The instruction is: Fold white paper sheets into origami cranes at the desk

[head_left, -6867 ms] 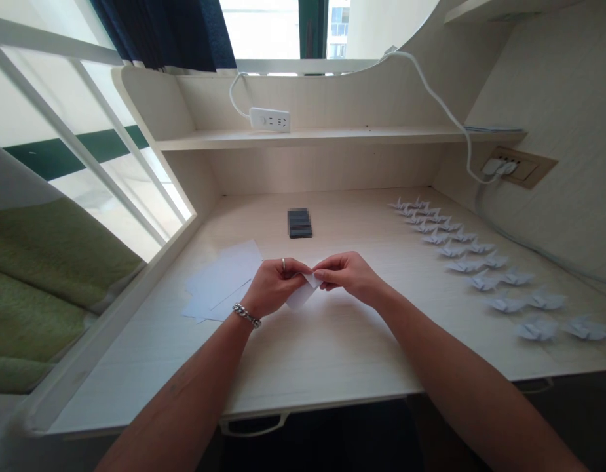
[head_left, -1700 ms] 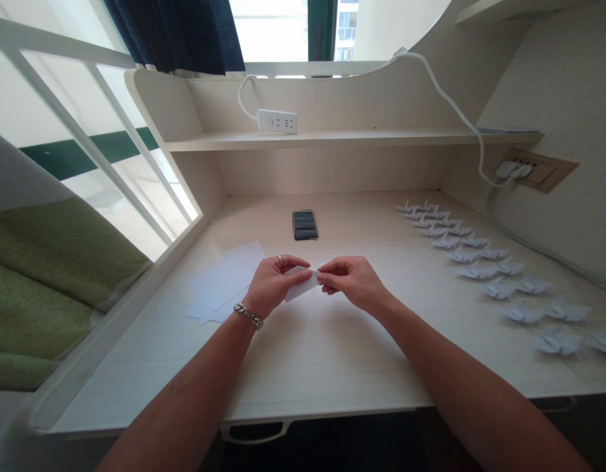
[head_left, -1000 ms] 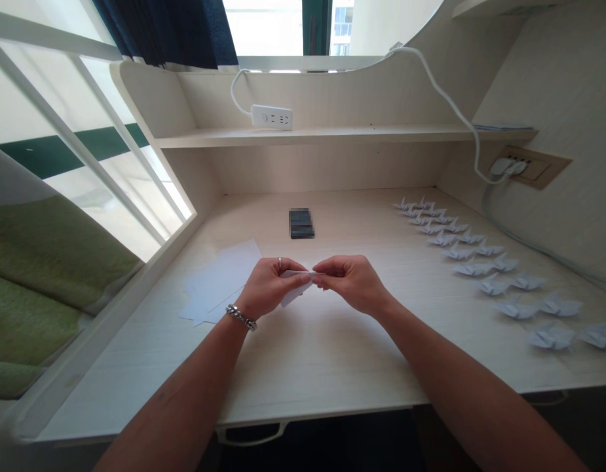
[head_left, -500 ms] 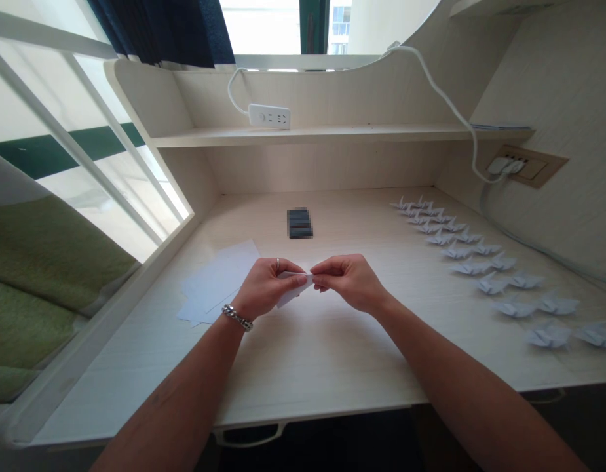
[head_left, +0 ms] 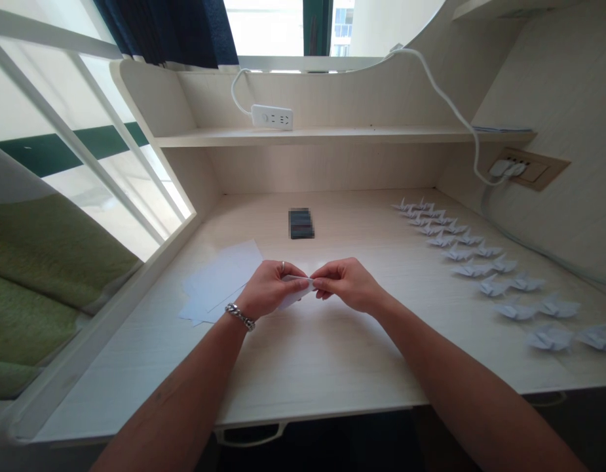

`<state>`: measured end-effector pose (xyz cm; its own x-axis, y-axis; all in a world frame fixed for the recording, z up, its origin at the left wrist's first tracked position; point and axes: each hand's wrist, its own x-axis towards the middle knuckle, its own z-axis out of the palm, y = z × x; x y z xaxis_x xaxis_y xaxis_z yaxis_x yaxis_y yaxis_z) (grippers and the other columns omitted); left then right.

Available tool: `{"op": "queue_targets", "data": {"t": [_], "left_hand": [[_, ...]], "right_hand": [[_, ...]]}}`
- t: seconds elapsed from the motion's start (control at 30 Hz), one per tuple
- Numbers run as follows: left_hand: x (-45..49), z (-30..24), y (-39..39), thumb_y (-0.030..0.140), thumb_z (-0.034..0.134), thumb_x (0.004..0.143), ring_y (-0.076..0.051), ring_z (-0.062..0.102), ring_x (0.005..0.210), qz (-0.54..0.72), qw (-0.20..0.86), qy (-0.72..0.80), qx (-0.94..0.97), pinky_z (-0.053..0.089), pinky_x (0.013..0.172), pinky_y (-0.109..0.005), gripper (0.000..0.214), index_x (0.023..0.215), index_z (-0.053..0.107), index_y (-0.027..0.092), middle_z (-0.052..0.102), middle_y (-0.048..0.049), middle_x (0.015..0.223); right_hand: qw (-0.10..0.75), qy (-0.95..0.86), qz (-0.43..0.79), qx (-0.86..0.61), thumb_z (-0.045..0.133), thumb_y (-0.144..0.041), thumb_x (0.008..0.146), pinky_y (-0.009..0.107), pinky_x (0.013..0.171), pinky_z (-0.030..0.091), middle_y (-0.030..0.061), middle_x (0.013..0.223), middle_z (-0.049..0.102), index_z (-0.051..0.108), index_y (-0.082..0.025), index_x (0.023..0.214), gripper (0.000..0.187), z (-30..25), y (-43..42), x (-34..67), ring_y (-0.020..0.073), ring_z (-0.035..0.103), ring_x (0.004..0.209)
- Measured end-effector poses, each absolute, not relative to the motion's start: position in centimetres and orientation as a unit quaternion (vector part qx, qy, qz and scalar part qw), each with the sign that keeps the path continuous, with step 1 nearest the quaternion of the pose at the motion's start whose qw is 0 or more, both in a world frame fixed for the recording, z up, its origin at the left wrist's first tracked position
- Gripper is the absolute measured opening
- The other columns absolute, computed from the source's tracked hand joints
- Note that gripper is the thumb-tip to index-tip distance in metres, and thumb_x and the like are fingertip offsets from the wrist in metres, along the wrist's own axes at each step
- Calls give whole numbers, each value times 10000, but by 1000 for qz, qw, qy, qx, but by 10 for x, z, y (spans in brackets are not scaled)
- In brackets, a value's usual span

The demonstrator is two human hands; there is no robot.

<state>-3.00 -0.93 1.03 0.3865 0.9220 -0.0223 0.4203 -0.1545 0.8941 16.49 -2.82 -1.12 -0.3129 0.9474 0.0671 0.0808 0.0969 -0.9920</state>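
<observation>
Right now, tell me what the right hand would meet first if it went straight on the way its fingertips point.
The folded paper, whose end the right hand appears to pinch; close beyond it, the left hand. Exact depth is unclear from one view.

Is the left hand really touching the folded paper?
Touching. The head view shows the left hand gripping the folded paper, its thumb lying across it.

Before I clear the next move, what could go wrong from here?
Both the left hand and the right hand pinch the folded paper, so an uneven pull might tear it. Loose sheets beside the left hand might get dragged. A wide outward swing of the right forearm could knock the paper cranes to its right.
</observation>
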Motion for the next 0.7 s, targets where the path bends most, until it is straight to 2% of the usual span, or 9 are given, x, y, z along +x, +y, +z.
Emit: {"op": "queue_targets", "data": {"t": [0.4, 0.7], "left_hand": [[-30, 11, -8, 441, 686, 693, -130, 541, 537, 301, 423, 493, 699, 382, 459, -213, 312, 712, 739, 134, 657, -37, 607], [-27, 5, -8, 425, 672, 702, -129, 540, 538, 300, 423, 491, 700, 375, 472, -220, 285, 689, 725, 145, 647, -9, 595]], "right_hand": [[417, -615, 490, -456, 669, -359, 774, 249, 530, 507, 58, 654, 692, 693, -128, 766, 232, -12, -27, 162, 125, 620, 542], [391, -633, 491, -454, 666, -351, 773, 242, 537, 480, 41, 611, 668, 709, -136, 776, 219, -18, -26, 162, 123, 603, 541]]}}
